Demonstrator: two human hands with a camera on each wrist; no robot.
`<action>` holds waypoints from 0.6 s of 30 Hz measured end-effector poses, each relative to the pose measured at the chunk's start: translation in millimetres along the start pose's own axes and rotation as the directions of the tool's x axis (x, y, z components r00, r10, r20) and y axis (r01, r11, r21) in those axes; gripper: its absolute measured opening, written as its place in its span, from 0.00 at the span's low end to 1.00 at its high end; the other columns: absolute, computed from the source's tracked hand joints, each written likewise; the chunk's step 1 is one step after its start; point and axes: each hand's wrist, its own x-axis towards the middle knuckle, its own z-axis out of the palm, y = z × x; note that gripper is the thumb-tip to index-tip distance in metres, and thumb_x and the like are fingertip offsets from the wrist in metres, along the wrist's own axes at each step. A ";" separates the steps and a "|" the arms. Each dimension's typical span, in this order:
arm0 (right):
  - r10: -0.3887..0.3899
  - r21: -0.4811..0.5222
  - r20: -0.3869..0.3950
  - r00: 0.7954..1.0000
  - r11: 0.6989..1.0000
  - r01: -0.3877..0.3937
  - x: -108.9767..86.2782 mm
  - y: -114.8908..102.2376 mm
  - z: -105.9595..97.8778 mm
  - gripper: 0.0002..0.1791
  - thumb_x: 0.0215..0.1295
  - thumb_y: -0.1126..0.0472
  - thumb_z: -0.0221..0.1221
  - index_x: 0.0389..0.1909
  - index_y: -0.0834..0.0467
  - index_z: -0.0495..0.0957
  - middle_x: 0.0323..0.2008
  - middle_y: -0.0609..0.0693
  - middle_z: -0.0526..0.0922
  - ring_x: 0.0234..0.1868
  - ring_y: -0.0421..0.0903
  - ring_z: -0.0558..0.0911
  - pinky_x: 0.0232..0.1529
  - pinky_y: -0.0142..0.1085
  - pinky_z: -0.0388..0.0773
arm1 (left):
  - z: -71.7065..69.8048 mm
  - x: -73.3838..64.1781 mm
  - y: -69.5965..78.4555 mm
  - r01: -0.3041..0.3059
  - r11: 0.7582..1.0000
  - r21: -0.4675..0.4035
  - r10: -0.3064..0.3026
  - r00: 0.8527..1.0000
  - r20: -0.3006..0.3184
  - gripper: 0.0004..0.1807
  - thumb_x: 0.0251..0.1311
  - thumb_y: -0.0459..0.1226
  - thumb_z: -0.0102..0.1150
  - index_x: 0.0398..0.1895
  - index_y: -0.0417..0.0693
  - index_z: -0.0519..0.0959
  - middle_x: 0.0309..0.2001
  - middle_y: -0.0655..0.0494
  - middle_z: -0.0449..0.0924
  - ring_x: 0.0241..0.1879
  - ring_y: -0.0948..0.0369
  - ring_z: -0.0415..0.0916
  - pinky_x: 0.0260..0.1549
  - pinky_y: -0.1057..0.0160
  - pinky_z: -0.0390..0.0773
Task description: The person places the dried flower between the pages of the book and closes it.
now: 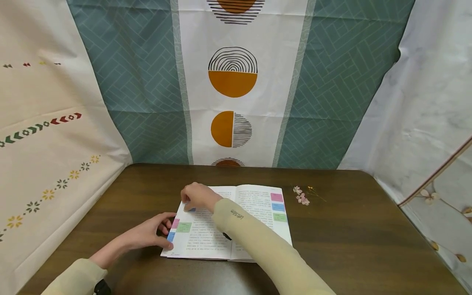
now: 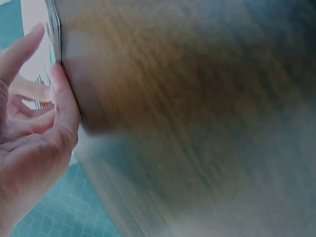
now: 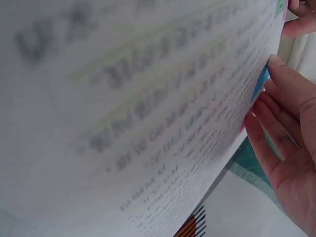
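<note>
- Cream cloth with flower and arrow patterns hangs at ten o'clock from the book.
- Pale yellow left sleeve comes in at eight o'clock, a black wristband at its cuff.
- At nine o'clock the left hand lies with fingers loosely bent and thumb held apart, touching the book's outer edge without gripping anything; the thumb is towards the near corner.
- Beside those fingers, along the left page's margin, sit a pink tab, a blue tab and a green note.
- Between ten and eleven o'clock the right hand bends over the far part of the left page. Its thumb and fingers are bent close about a blue slip, the thumb touching it; whether they pinch it, I cannot tell.
- White pages of the book lie spread flat on a dark wooden table, at six o'clock in the head view.
- Straight behind, at twelve o'clock, hangs a teal and white cloth with orange half-circles.
- Right sleeve, with small dark lettering, crosses the book from five o'clock.
- Between two and three o'clock, the right page carries a pink note, a blue note and a green note; just beyond are small pink blossoms.
- White marbled cloth hangs at two o'clock.
</note>
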 end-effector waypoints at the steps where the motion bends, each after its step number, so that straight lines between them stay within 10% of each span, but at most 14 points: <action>1: -0.001 -0.009 -0.003 1.000 1.000 0.001 -0.2 0.3 -0.3 0.11 0.58 0.52 0.70 0.41 0.48 0.84 0.36 0.39 0.81 0.36 0.37 0.74 0.41 0.24 0.72 | 0.8 0.1 0.4 -0.005 1.000 0.002 0.005 1.000 -0.005 0.51 0.48 0.36 0.74 0.70 0.27 0.55 0.46 0.46 0.66 0.43 0.61 0.67 0.39 0.70 0.70; 18: -0.072 -0.046 0.052 0.996 0.996 0.074 -20.2 16.8 -3.4 0.22 0.61 0.51 0.67 0.58 0.42 0.80 0.62 0.40 0.78 0.64 0.40 0.75 0.66 0.31 0.69 | 3.6 1.9 0.4 0.007 0.999 0.037 -0.006 1.000 -0.011 0.53 0.47 0.36 0.76 0.71 0.25 0.53 0.46 0.46 0.67 0.42 0.61 0.67 0.39 0.71 0.70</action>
